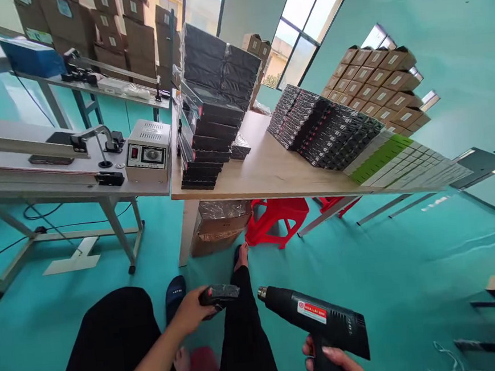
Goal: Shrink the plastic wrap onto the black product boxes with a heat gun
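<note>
black box, end in left fingers, heat gun in right fingers

Bright daylight; panes of black-framed glass window nearly blown white. Glossy turquoise floor streaked with pale reflections, right side. White glints on stacked black film-wrapped boxes. Label lettering on black plastic heat gun legible. Wide-angle lean, stretching toward edges; top right corner darkened.

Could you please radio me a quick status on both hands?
Left hand gripping black box. Right hand holding heat gun, nozzle pointing toward box, apart from it. Red stool beyond both, partly under table.
</note>
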A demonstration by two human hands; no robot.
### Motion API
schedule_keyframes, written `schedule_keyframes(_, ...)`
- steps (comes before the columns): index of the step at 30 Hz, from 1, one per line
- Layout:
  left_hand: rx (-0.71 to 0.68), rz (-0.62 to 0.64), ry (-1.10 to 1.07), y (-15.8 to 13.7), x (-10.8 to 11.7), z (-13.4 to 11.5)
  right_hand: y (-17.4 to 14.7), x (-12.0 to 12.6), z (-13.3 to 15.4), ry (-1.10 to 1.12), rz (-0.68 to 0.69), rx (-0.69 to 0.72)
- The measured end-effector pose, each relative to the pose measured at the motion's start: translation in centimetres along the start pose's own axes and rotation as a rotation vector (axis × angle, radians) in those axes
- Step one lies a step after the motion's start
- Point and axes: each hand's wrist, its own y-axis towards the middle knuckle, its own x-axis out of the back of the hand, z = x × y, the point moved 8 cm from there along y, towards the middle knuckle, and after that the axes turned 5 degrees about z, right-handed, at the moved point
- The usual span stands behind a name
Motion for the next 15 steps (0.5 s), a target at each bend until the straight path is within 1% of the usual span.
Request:
schedule_keyframes(2,0.003,-0.003,0.020,0.7,-0.3,0.4,-0.8,-0.7,0.3,-0.010,0.047,-0.017)
schedule_keyframes(4,0.009,0.009,0.028,1.0,-0.7,0.6,-1.5,-2.4,1.0,-0.065,0.096,-0.034)
schedule_keyframes(7,0.019,0.035,0.024,0.9,-1.0,0.8,-2.0,-4.7,1.9,-0.162,0.128,-0.047)
schedule_keyframes(9,0.012,0.051,0.017,0.6,-1.0,0.9,-1.9,-5.7,2.2,-0.212,0.129,-0.046)
schedule_keyframes(12,-0.008,0.077,0.001,0.2,-0.9,1.0,-1.6,-6.1,2.0,-0.247,0.098,-0.062)
schedule_keyframes(15,-0.021,0.082,0.037,0.3,-0.9,1.3,-1.5,-6.1,1.9,-0.278,0.081,-0.056)
